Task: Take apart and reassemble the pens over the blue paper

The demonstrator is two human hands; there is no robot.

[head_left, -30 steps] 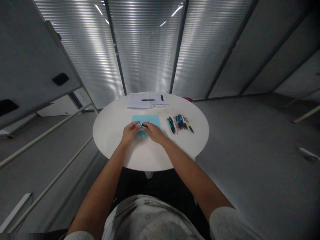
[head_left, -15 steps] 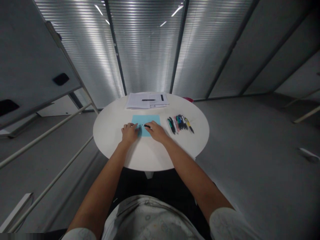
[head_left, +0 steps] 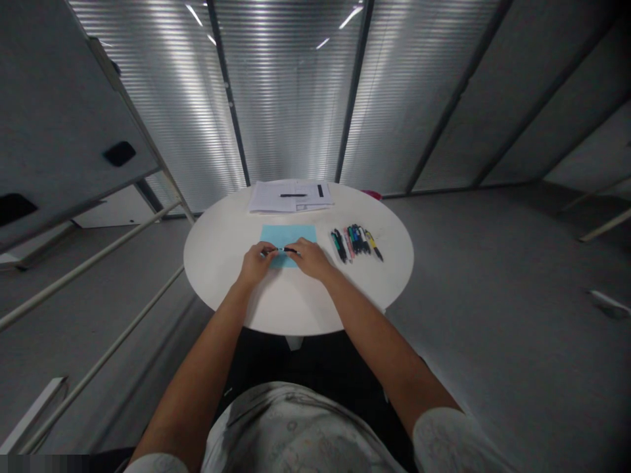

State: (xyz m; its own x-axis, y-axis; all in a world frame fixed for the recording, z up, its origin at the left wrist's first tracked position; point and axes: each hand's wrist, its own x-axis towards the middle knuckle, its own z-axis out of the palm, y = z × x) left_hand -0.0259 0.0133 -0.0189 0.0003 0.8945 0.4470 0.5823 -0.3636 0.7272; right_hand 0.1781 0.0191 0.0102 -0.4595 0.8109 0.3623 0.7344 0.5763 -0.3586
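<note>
Over a light blue sheet [head_left: 288, 233], both hands meet at a slim black-and-white pen [head_left: 282, 249] lying level between them. My left hand [head_left: 256, 264] pinches its dark left part. The fingers of my right hand [head_left: 312, 259] are closed on its dark right part. A short pale stretch shows between the fingertips; whether the two parts are joined there I cannot tell. To the right of my right hand lies a row of several pens [head_left: 355, 242] in black, green, pink, blue and yellow.
The round white table [head_left: 290, 309] carries a stack of papers [head_left: 271, 200] at its far side, with a black pen [head_left: 293, 195] on top. A whiteboard stand [head_left: 98, 276] rises close on the left. Behind the table are blinds [head_left: 290, 98].
My left hand has closed its fingers on the pen's left part, and the gap between that part and the right one has narrowed. My right hand has barely moved.
</note>
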